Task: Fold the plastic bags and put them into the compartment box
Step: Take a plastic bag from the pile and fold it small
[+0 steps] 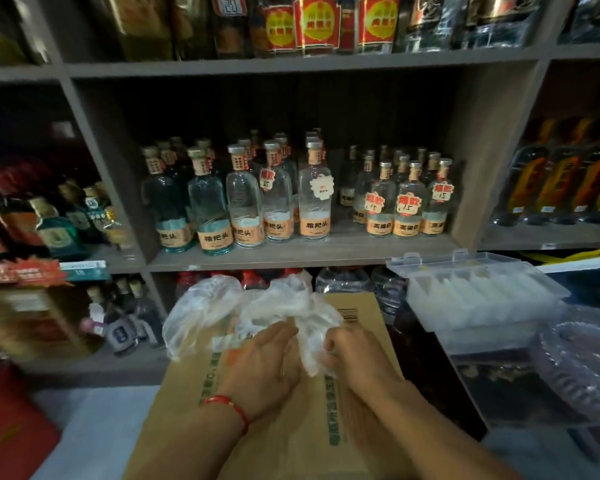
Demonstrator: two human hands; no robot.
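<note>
A crumpled plastic bag (257, 310) sits bunched above the cardboard box (267, 410), which serves here as the landmark. The bag is thin, clear and cloudy-white where its layers gather, full of creases and soft folds. One puffed lobe hangs out past the far left corner of the box, while the rest billows over the box's far end and narrows to a twisted strand that runs down between the two hands.

The left hand (264, 362) lies over the middle of the box top, fingers fairly straight and close together, pressing against the bag's lower part. A red string bracelet (229, 405) circles its wrist. The right hand (354, 358) is just beside it, toward the box's right edge, its grip curled tight round the gathered strand of plastic.

The box top is brown with green print along its length and a barcode near its far right corner.

To the right of the box, and a little beyond it, stands the compartment box (478, 292), clear plastic with its lid thrown open toward the back. Pale rolled shapes fill its row of slots, though what they are is hard to tell through the plastic. Nearer, right of the box, lies a heap of more clear plastic (582, 362).

Behind the box rises a shelf (291, 256) carrying rows of clear bottles (243, 199) with orange labels.
</note>
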